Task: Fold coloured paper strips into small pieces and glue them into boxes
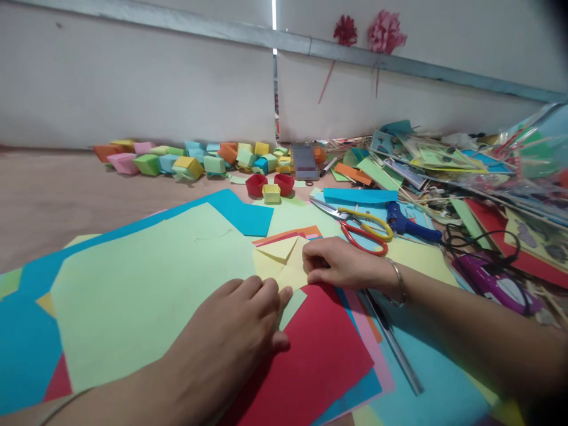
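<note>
A pale yellow square of paper, with a corner folded in toward its middle, lies in front of me on a stack of colored sheets. My left hand presses on its lower left edge with curled fingers, the thumb resting lower down over a red sheet. At the right edge, my right hand pinches the paper between thumb and bent fingers. A large light green sheet spreads out to the left, partly under my left forearm. Scissors with red and yellow handles lie just beyond my right hand.
Folded paper boxes line the wall, with two red ones and a yellow box nearer. Right of my hands are a craft knife, a blue glue gun and a purple corded tool. Paper scraps pile up behind.
</note>
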A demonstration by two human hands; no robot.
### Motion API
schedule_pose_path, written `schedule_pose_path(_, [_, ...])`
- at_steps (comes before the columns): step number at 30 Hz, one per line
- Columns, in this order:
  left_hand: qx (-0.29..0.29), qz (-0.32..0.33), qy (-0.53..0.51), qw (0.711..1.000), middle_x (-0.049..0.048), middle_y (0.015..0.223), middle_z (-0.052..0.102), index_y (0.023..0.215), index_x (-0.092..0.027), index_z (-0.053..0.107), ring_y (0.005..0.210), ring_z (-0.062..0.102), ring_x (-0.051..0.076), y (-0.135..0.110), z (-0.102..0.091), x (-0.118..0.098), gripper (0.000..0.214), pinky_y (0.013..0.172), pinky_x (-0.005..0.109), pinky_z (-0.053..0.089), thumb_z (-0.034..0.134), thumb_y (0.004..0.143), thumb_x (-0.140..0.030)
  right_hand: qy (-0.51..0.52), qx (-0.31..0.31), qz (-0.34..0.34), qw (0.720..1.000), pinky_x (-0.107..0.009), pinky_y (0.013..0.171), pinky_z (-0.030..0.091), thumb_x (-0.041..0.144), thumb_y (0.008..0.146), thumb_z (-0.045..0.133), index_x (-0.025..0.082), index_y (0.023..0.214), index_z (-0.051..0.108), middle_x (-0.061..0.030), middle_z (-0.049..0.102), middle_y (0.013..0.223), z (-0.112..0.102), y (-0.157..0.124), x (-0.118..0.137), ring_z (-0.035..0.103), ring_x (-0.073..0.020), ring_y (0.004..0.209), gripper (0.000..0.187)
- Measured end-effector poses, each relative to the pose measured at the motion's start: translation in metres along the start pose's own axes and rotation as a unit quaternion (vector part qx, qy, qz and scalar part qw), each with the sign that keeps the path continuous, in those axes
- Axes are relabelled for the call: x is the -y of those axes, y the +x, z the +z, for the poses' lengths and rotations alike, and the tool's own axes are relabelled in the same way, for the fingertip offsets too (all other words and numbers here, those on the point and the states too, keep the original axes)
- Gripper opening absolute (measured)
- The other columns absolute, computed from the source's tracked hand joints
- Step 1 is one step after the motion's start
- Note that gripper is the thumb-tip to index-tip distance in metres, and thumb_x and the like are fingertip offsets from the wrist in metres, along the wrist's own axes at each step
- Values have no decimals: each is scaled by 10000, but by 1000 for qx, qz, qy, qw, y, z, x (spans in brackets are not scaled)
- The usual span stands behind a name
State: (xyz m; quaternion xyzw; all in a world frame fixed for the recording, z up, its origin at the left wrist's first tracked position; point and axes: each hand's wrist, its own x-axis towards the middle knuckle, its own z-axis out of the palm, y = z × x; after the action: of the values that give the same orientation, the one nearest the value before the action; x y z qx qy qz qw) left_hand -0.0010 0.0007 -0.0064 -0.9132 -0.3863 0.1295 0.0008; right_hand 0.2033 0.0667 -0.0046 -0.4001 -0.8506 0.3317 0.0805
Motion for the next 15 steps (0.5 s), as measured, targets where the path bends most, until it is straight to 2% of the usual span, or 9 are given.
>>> schedule_pose_path(4, [62,-20,-11,998,128,1029,689,1030,-132,714,901,667,314,-7,-3,-2,256,774,458,541,592,920,-328,-4,7,-7,1000,-210,600,313,30,767,675,164,687,497,37,548,701,-2,0,-1,484,-96,666,237])
schedule_pose_path(7, [74,-25,-19,997,135,1018,691,962,-130,726,891,679,312,-8,-5,-4,224,781,473,559,563,935,-281,4,12,2,1000,-211,596,311,40,788,659,166,707,502,44,535,697,1,0,2,469,-91,650,217])
schedule_pose_path(11, [51,-32,-23,998,127,953,702,954,-123,723,852,692,310,-5,-6,-6,185,751,470,576,597,908,-250,-46,-51,32,997,-233,560,252,270,759,782,174,669,473,43,494,666,11,3,9,408,-104,631,336])
schedule_pose_path(13, [28,-29,-14,999,123,931,710,932,-124,726,809,699,297,-6,-5,-5,169,719,453,585,610,896,-240,-49,-52,36,997,-232,560,252,240,740,797,171,652,472,44,490,652,12,3,8,411,-102,628,343])
schedule_pose_path(15, [-12,-8,6,1000,115,908,721,891,-133,733,763,704,280,-9,1,-3,143,682,427,592,630,878,-231,-12,-21,34,999,-219,569,290,122,757,743,166,679,504,45,520,659,9,2,4,451,-96,622,255])
